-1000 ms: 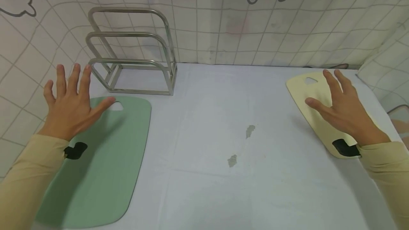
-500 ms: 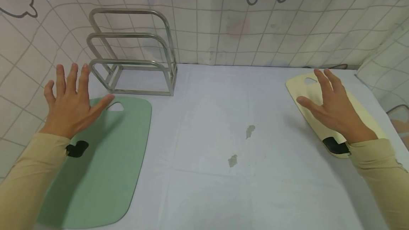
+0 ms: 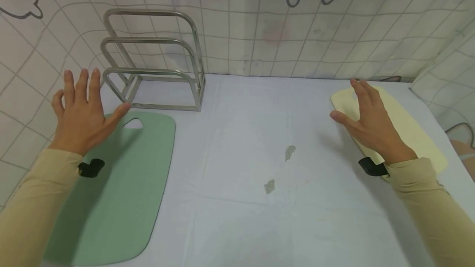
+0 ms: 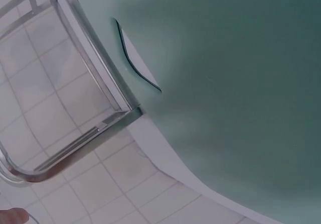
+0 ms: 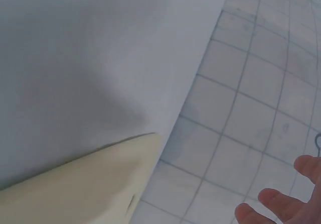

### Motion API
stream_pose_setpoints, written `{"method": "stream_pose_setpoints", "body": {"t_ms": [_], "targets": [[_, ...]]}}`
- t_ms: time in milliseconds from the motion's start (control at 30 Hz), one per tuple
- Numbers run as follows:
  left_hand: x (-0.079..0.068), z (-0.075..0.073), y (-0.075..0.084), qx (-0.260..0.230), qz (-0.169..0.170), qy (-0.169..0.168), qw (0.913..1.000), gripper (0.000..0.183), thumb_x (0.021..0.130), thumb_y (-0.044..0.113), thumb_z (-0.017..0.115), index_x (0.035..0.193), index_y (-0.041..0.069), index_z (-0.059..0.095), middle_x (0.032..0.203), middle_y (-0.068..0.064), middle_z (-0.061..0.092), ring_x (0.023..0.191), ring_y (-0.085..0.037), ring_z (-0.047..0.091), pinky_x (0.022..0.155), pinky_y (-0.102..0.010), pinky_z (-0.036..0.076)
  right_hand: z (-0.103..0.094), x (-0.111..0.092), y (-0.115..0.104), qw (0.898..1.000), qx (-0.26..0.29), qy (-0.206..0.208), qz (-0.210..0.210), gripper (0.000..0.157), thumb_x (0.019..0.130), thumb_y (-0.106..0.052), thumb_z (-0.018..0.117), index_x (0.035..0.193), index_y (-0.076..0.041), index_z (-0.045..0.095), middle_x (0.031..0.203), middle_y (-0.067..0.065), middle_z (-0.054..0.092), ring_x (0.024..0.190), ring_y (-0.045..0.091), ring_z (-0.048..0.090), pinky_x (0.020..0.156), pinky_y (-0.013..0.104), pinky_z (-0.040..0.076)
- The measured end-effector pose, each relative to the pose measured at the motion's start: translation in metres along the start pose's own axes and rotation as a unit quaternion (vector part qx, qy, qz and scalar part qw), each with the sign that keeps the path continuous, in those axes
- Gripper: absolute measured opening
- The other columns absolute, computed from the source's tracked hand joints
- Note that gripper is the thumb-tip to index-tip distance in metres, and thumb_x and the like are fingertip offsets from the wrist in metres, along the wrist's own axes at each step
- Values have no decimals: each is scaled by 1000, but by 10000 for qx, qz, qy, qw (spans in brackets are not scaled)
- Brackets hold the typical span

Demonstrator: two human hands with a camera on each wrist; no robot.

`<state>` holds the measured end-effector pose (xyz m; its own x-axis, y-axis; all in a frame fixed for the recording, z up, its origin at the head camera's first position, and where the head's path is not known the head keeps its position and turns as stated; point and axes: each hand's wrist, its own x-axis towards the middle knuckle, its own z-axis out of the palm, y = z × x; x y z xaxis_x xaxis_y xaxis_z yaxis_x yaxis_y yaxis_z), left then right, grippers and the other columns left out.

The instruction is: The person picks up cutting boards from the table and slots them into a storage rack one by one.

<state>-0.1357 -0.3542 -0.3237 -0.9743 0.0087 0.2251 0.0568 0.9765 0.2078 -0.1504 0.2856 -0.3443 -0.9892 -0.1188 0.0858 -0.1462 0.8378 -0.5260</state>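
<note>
My left hand point(image 3: 81, 114) hovers with spread fingers over the far left part of a green cutting board point(image 3: 130, 188). That board lies flat on the table, its handle hole at the far end. Across the table, my right hand point(image 3: 372, 125) is held in the air, fingers extended and thumb apart, above the left edge of a cream cutting board point(image 3: 412, 135). Neither hand holds anything. In the right wrist view the cream board point(image 5: 85, 189) shows at the bottom, with several fingertips at lower right.
A metal rack point(image 3: 163, 106) with three upright loops stands at the back left, just behind the green board. The white-covered table point(image 3: 237, 143) has two grey worn patches. Behind it hangs a grid-patterned curtain point(image 3: 259, 32); a thin dark cord point(image 3: 391, 78) lies at the back right.
My right hand has moved left across the cream board, uncovering more of its right side. The left hand has shifted slightly forward. Boards and rack stay in place.
</note>
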Motion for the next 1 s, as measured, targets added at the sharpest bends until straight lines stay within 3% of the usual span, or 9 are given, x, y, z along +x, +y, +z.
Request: {"method": "stream_pose_setpoints", "body": {"t_ms": [267,433,567,733,1000], "targets": [[6,3,-2,-25,63,87,9999,103,98,76,37,167,9,1,173,-27,4,161,-48,-11,117,-75,5,11,1,-11,9999,128,-31,-63,99,96,-51,69,168,-26,6,176,13,2,157,53,16,115,80,22],[12,6,-2,-364,-102,-12,9993,104,97,78,36,167,10,-2,173,-25,0,161,-46,-14,117,-79,2,16,4,-20,9996,176,-17,-210,103,92,-51,74,168,-25,8,176,13,4,157,51,17,116,79,23],[13,10,-1,-598,-5,221,9980,104,96,77,40,167,10,2,173,-24,8,162,-45,-8,117,-78,4,19,7,-29,9994,148,25,-309,108,89,-53,77,168,-24,10,175,13,6,157,51,19,117,79,23],[14,12,-1,-560,267,530,9967,103,96,75,44,167,11,7,171,-24,16,162,-44,-1,115,-75,9,24,10,-40,9987,141,175,-462,109,86,-52,80,167,-25,13,174,13,13,156,47,24,117,76,27],[15,14,-3,-634,313,677,9952,102,96,74,45,166,10,8,171,-22,16,162,-43,1,115,-73,9,35,21,-56,9962,235,338,-769,109,83,-50,84,166,-26,18,172,13,19,155,43,29,118,72,32]]}}
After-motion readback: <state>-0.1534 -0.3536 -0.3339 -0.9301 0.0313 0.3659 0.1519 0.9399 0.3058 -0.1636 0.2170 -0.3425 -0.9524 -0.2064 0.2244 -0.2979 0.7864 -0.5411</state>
